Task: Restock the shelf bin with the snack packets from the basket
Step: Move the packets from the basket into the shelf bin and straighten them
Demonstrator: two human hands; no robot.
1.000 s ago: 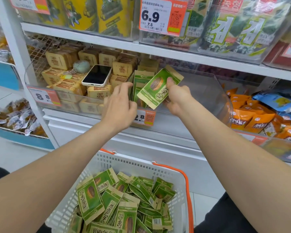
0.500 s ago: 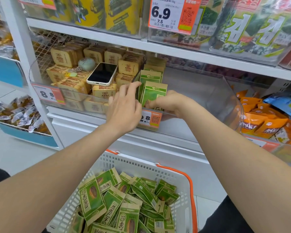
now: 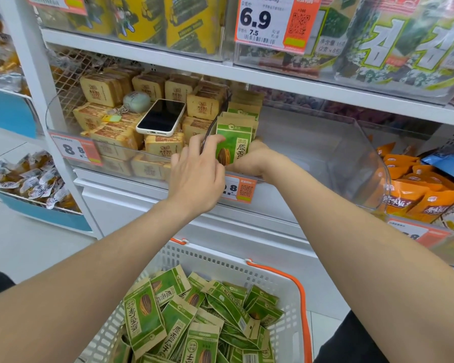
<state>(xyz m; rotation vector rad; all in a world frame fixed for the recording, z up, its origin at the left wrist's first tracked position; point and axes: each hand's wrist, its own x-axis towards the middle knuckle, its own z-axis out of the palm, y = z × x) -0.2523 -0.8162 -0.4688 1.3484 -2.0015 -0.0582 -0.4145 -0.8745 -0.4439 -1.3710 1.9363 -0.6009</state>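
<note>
A row of green snack packets (image 3: 235, 142) stands upright at the left end of the clear shelf bin (image 3: 351, 153). My left hand (image 3: 194, 176) curls its thumb and fingers round the left edge of the front packet, over the bin's divider. My right hand (image 3: 252, 161) is inside the bin, holding the same packet's right lower side; its fingers are mostly hidden behind the packet. Below, a white basket (image 3: 220, 260) with orange handles holds several more green packets (image 3: 189, 323).
A phone (image 3: 161, 117) and a keychain lie on tan biscuit packs (image 3: 116, 137) in the bin to the left. Orange packets (image 3: 417, 189) fill the bin to the right. A shelf of seaweed packs (image 3: 404, 43) hangs overhead. A price tag (image 3: 237, 189) sits below my hands.
My right hand brought a tilted packet down into the bin and stood it upright at the front of the row. My left hand shifted right and now grips the packet's left edge.
</note>
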